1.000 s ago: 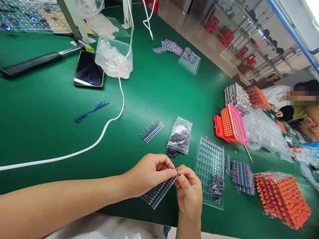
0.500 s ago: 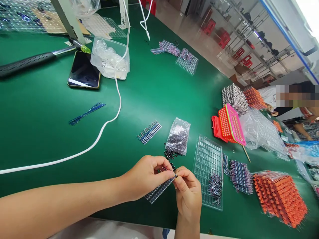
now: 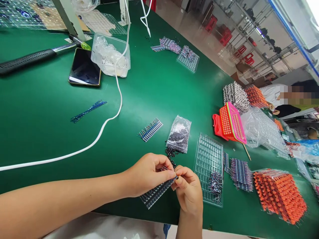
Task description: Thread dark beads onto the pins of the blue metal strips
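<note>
My left hand (image 3: pixel 146 174) is closed on a dark card strip (image 3: pixel 156 195) with rows of small pale marks and thin wires at its upper edge. Its fingers pinch the strip near the right end. At that same end, the thumb and fingers of my right hand (image 3: pixel 189 194) are pressed together on a tiny black bead (image 3: pixel 177 177), partly hidden by the fingertips. Just beyond both hands, loose black beads (image 3: pixel 171 152) spill from a clear plastic bag (image 3: pixel 178 135). A short strip of wired pieces (image 3: pixel 150 129) lies to the left of the bag.
A clear compartment tray (image 3: pixel 205 156) holding wired pieces lies right of my hands, beside stacked strips (image 3: pixel 240 175) and orange pieces (image 3: pixel 279 196). Farther back are a pink basket (image 3: pixel 236 122), a white cable (image 3: pixel 99 134), a phone (image 3: pixel 85 68), a plastic tub (image 3: pixel 111 56) and a hammer (image 3: pixel 37 59). A co-worker sits far right.
The dark strip shows more of its face and reaches slightly lower left. Both hands stay together at its end, with the right fingers shifted slightly. The whole view has moved a little.
</note>
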Action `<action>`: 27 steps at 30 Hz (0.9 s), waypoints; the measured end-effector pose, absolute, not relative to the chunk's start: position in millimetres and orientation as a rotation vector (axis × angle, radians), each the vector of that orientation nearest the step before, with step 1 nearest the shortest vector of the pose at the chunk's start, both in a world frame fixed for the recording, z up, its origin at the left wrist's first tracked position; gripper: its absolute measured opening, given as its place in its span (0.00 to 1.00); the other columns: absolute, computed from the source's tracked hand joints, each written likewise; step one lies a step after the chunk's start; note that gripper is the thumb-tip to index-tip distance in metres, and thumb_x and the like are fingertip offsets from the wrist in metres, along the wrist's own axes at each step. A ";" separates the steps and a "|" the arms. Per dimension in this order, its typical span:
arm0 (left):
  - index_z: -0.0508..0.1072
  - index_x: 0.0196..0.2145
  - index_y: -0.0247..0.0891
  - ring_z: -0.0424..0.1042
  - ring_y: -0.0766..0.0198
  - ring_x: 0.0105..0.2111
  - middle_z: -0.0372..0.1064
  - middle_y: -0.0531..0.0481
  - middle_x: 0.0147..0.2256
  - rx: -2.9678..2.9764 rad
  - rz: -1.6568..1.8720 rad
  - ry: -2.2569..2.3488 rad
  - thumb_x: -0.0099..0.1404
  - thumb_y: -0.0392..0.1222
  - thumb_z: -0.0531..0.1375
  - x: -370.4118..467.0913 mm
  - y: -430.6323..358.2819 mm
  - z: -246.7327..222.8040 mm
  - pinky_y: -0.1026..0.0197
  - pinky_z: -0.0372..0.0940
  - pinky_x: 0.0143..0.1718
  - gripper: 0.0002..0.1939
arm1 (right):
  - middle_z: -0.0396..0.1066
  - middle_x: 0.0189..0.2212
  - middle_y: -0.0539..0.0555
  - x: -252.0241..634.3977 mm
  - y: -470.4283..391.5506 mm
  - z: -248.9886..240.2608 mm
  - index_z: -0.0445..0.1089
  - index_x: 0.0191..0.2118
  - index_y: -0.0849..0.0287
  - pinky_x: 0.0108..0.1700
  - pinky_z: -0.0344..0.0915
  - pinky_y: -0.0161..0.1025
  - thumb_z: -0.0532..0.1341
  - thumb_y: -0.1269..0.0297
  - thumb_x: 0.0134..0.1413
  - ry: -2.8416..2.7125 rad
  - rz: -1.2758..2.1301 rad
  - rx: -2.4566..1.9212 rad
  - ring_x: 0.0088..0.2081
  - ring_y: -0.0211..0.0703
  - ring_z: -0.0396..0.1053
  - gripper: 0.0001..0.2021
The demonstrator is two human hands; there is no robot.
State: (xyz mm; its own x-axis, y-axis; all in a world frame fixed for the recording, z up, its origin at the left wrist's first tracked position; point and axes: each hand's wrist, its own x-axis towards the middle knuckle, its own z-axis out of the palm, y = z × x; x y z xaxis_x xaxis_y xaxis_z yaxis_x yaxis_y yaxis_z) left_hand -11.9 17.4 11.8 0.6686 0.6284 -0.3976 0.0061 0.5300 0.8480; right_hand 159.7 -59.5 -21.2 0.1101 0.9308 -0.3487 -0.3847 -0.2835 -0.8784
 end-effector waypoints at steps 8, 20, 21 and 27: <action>0.72 0.26 0.35 0.66 0.68 0.26 0.69 0.55 0.23 0.995 0.441 0.799 0.58 0.41 0.64 -11.1 16.1 12.3 0.65 0.60 0.29 0.08 | 0.68 0.24 0.49 159.9 -59.8 -22.5 0.80 0.29 0.55 0.24 0.63 0.31 0.74 0.59 0.45 -0.670 1.462 -1.221 0.23 0.32 0.64 0.08; 0.72 0.25 0.36 0.66 0.68 0.25 0.69 0.56 0.22 0.981 0.391 0.787 0.56 0.41 0.64 -11.1 17.1 11.9 0.66 0.60 0.28 0.07 | 0.69 0.24 0.49 163.2 -60.9 -24.2 0.80 0.29 0.56 0.22 0.62 0.31 0.75 0.60 0.43 -0.681 1.510 -1.200 0.21 0.33 0.65 0.08; 0.72 0.25 0.35 0.66 0.68 0.25 0.69 0.56 0.22 0.981 0.389 0.790 0.56 0.41 0.64 -11.1 17.4 12.5 0.65 0.60 0.28 0.07 | 0.69 0.24 0.48 163.4 -61.0 -24.4 0.80 0.28 0.55 0.22 0.62 0.31 0.75 0.61 0.43 -0.679 1.515 -1.196 0.21 0.33 0.66 0.07; 0.72 0.25 0.35 0.66 0.67 0.25 0.70 0.55 0.22 0.994 0.388 0.782 0.56 0.40 0.63 -11.1 17.3 11.8 0.65 0.61 0.29 0.07 | 0.69 0.24 0.48 164.8 -60.5 -25.5 0.80 0.29 0.56 0.21 0.62 0.31 0.76 0.62 0.42 -0.665 1.548 -1.176 0.20 0.33 0.67 0.07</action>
State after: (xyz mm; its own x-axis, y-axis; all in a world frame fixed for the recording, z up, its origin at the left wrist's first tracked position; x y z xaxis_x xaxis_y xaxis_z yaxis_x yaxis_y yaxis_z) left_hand -11.1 17.3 11.8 0.6713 0.6198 -0.4064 0.0507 0.5087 0.8595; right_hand 164.8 -60.5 -25.5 0.0151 0.9385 -0.3450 -0.3952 -0.3114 -0.8642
